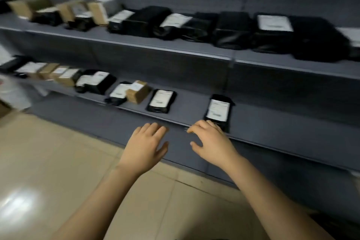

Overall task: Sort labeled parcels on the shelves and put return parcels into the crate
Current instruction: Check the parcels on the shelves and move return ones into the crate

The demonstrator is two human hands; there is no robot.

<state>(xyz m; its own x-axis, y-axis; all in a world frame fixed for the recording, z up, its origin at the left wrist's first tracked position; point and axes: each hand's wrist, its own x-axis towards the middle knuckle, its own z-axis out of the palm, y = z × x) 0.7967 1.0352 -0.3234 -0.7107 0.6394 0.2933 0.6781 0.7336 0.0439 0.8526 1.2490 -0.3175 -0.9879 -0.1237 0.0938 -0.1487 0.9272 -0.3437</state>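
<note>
Grey shelves (194,52) cross the frame above a pale tiled floor (48,152) at lower left, both tiers lined with parcels. At centre the left hand (146,143) hovers flat, fingers spread, empty. Just right of it, the right hand (211,139), fingers loosely bent and gripping nothing, meets the near end of a black labelled parcel (219,110) lying on the lower shelf (272,121).

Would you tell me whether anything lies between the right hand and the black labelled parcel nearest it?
Nothing visible does: the right hand is at the near end of the black plastic parcel with a white label.
</note>
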